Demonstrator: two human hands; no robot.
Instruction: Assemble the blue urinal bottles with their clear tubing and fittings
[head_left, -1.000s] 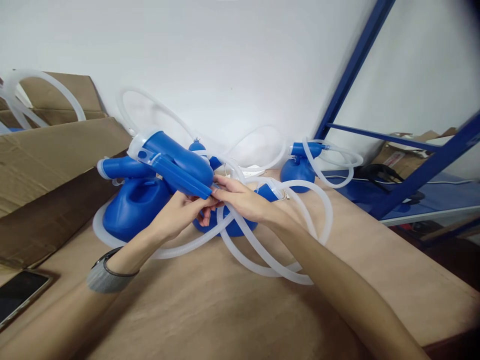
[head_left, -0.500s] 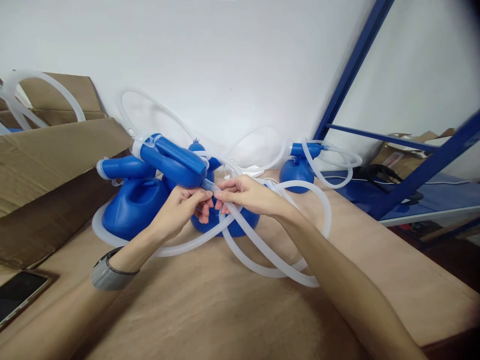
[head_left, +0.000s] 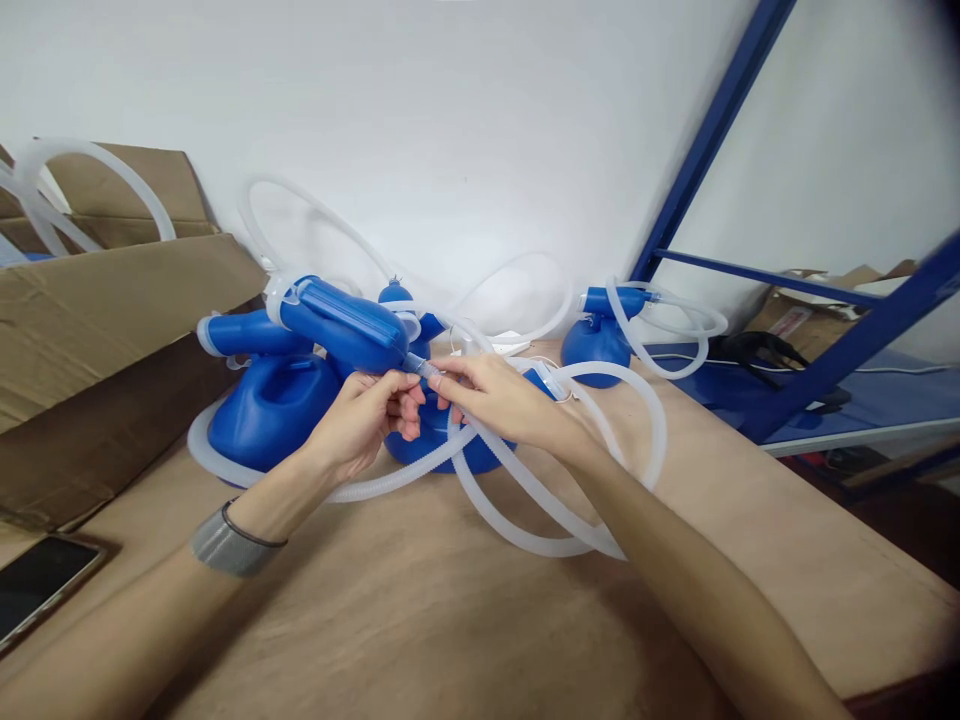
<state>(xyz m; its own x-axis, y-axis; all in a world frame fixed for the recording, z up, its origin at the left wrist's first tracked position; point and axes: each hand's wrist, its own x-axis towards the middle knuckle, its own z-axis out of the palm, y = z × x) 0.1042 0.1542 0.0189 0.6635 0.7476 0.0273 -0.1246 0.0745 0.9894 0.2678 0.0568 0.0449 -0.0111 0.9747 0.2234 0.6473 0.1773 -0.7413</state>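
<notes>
A blue plastic bottle with a ribbed handle (head_left: 341, 325) lies tilted, its clear spout (head_left: 415, 364) pointing down right. On that spout sits the end of a translucent corrugated hose (head_left: 517, 470). My right hand (head_left: 495, 395) is closed around this hose end, thumb on top. Just left of it, my left hand (head_left: 367, 415) pinches thumb against forefinger beside the spout; what lies in that pinch is too small to tell. Below both hands rests a round blue bottle base (head_left: 450, 445), partly hidden by hose and fingers.
Another blue bottle (head_left: 262, 425) stands left, a hose curling around it. Further back right is a blue bottle (head_left: 596, 345) with coiled hose. A cardboard box (head_left: 127, 310), a phone (head_left: 45, 585) and a blue metal rack (head_left: 709, 150) flank the wooden table (head_left: 420, 600).
My left fingertips have drawn slightly left, away from my right fingers. My right hand has rolled over the hose end. The tilted bottle has dipped a little.
</notes>
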